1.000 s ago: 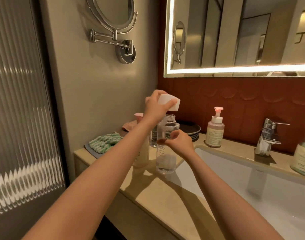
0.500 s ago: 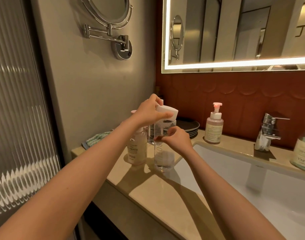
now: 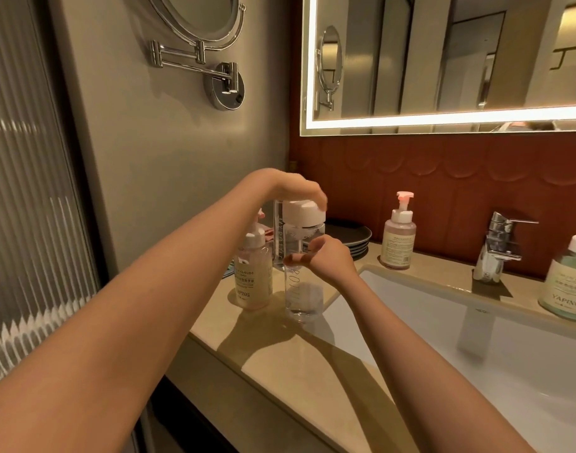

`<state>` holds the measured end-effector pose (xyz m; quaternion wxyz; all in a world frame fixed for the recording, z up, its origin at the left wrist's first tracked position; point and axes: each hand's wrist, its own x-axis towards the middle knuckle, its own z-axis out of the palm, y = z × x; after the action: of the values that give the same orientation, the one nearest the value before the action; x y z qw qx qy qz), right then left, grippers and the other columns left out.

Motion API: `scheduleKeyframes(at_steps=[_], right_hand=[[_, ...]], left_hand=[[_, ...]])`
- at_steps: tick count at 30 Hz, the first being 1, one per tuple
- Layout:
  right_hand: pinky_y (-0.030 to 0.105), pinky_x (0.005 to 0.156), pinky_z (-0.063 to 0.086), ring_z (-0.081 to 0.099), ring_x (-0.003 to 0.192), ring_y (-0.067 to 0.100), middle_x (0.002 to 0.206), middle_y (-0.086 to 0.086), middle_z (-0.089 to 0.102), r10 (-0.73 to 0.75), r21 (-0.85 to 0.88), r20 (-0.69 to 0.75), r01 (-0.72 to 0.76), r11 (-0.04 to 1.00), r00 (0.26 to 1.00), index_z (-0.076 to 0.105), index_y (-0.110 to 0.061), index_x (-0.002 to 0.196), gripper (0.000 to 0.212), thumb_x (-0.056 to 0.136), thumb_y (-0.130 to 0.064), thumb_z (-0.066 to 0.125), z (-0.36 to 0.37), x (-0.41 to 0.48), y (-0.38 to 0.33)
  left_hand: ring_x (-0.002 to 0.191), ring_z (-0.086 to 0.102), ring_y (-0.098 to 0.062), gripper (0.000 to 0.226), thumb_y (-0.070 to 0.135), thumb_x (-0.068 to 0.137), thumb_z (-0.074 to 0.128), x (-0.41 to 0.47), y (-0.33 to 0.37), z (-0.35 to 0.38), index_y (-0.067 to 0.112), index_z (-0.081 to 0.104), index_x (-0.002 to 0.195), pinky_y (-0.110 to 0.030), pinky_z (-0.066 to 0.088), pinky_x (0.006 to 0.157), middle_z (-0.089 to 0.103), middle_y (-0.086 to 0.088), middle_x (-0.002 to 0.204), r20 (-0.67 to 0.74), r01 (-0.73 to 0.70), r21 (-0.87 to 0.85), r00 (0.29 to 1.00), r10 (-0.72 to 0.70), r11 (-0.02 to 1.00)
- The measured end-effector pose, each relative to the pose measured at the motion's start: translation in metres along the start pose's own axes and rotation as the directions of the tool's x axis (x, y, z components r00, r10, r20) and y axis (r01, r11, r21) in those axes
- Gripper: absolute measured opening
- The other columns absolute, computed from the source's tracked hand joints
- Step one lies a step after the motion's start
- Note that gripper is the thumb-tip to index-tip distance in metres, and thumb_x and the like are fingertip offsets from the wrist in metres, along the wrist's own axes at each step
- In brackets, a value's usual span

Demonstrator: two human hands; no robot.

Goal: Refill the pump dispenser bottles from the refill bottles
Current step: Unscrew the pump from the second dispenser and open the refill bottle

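A warm light strip (image 3: 443,116) edging the wall mirror (image 3: 459,50) is glowing brightly, blowing out to near white and tinting everything amber. The forearms (image 3: 149,322) are throwing dark, soft-edged shadows over the bench (image 3: 280,364) toward the viewer. The left hand (image 3: 290,188) is smearing with motion blur at its fingers (image 3: 314,194). The chrome faucet (image 3: 495,243) and the round swing-arm mirror (image 3: 201,14) are catching small glints. The wide lens is bowing the ribbed glass panel (image 3: 25,223) at the dimmer left edge.

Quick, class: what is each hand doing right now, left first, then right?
Left hand: curled over the white cap, gripping it.
Right hand: holding the clear bottle around its middle.
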<state>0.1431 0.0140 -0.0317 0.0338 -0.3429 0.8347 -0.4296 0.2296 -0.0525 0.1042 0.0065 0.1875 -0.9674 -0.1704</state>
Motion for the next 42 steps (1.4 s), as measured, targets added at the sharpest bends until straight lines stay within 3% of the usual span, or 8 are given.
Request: scheduleKeyframes(at_steps=[3,8,11,15,26,32,35,42], right_hand=[[0.031,0.079,0.049,0.054,0.095,0.015,0.109,0.000,0.059,-0.007,0.025,0.004,0.007,1.000,1.000,0.052,-0.014,0.120,0.068,0.068,-0.051,0.077,-0.002,-0.003,-0.001],[0.033,0.081,0.050,0.055,0.097,0.017,0.112,0.003,0.060,-0.008,0.001,-0.010,0.008,1.000,1.000,0.053,-0.014,0.120,0.068,0.069,-0.053,0.075,-0.006,-0.006,-0.002],[0.032,0.083,0.049,0.055,0.099,0.016,0.116,0.002,0.060,-0.004,0.032,0.000,0.004,0.999,1.000,0.053,-0.013,0.124,0.070,0.069,-0.049,0.077,-0.005,-0.007,-0.001],[0.032,0.081,0.048,0.055,0.102,0.017,0.111,0.000,0.060,0.005,0.015,-0.003,-0.005,1.000,1.000,0.053,-0.013,0.124,0.069,0.070,-0.048,0.077,-0.004,-0.005,-0.003],[0.030,0.077,0.049,0.052,0.090,0.012,0.095,-0.005,0.054,0.009,-0.013,-0.009,-0.009,1.000,1.000,0.054,-0.015,0.113,0.060,0.069,-0.050,0.077,-0.001,-0.004,-0.008],[0.028,0.070,0.047,0.052,0.085,0.010,0.089,-0.008,0.052,0.020,0.015,0.001,-0.020,1.000,1.000,0.054,-0.019,0.105,0.051,0.070,-0.048,0.077,0.001,0.001,-0.002],[0.023,0.056,0.038,0.046,0.066,0.006,0.072,-0.009,0.048,0.014,-0.021,0.017,-0.013,1.000,1.000,0.048,-0.021,0.078,0.041,0.069,-0.050,0.076,0.001,0.002,-0.001],[0.021,0.051,0.030,0.039,0.058,0.003,0.065,-0.010,0.042,-0.015,-0.015,-0.006,0.015,1.000,1.000,0.045,-0.023,0.074,0.042,0.068,-0.049,0.077,0.001,0.003,0.002]], left_hand=[[0.125,0.043,-0.024,0.046,0.053,0.092,0.042,0.012,0.011,0.005,0.018,0.056,0.117,-0.040,0.036,0.104,0.047,-0.005,0.134,-0.067,-0.056,0.008,0.996,0.057,0.998],[0.072,0.061,-0.004,0.036,0.041,0.094,0.048,0.011,0.017,0.009,0.016,0.059,0.070,-0.030,0.037,0.099,0.064,0.002,0.067,-0.257,-0.260,-0.216,0.945,0.202,0.941],[0.078,0.062,-0.009,0.034,0.048,0.091,0.049,0.012,0.013,0.005,0.015,0.060,0.096,-0.032,0.049,0.089,0.066,0.000,0.087,-0.434,-0.235,-0.122,0.887,0.161,0.964],[0.095,0.056,-0.022,0.065,0.068,0.080,0.049,0.015,0.009,0.009,0.014,0.058,0.113,-0.032,0.046,0.074,0.058,-0.004,0.103,-0.294,0.062,0.358,0.955,0.050,0.932],[0.137,0.030,-0.027,0.060,-0.005,0.088,0.053,0.008,0.016,-0.011,0.030,0.045,0.136,-0.036,0.038,0.102,0.036,-0.001,0.146,0.093,-0.083,0.321,0.994,0.056,0.943],[0.124,0.043,-0.027,0.079,0.065,0.082,0.051,0.018,0.004,0.002,0.016,0.035,0.142,-0.039,0.041,0.098,0.040,-0.007,0.143,-0.068,0.084,0.341,0.996,-0.065,0.936],[0.105,0.052,-0.023,0.054,0.048,0.089,0.054,0.023,0.001,0.000,0.016,0.046,0.132,-0.030,0.047,0.076,0.051,-0.008,0.124,-0.016,0.018,0.312,1.000,-0.014,0.950],[0.111,0.053,-0.025,0.026,0.017,0.087,0.061,0.018,-0.002,-0.004,0.020,0.056,0.112,-0.035,0.050,0.090,0.055,-0.009,0.120,0.091,-0.156,0.246,0.986,0.137,0.957]])
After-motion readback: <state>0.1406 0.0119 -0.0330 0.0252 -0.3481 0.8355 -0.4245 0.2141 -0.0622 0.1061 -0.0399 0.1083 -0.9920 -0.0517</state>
